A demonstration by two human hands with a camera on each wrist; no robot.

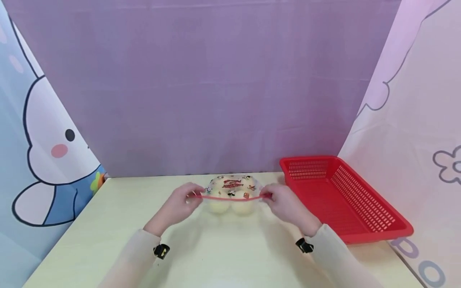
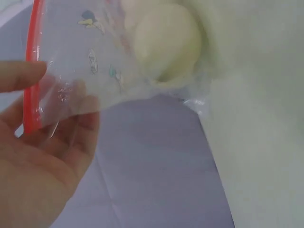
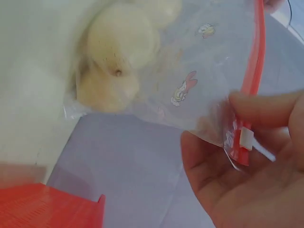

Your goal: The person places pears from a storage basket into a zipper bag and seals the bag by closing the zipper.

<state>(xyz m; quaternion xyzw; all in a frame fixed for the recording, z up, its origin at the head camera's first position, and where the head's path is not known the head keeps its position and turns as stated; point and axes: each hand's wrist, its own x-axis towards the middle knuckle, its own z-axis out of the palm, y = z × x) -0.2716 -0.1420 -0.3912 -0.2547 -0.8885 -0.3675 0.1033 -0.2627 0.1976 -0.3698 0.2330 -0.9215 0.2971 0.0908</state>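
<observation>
A clear zip bag printed with cartoon figures and red lettering hangs between both hands. Inside its lower part lie several round, pale yellow things that look like fruit, one with a small brown spot. The red zip strip runs taut along the edge nearest me. At its left end, my left hand pinches the strip between thumb and fingers. My right hand grips the other end, beside a white slider. In the left wrist view, fingers show through and behind the plastic.
To the right stands a red plastic basket with perforated sides, close by the right forearm. Below the hands spreads a pale table. A purple cloth hangs behind it, with cartoon-printed sheets on both sides.
</observation>
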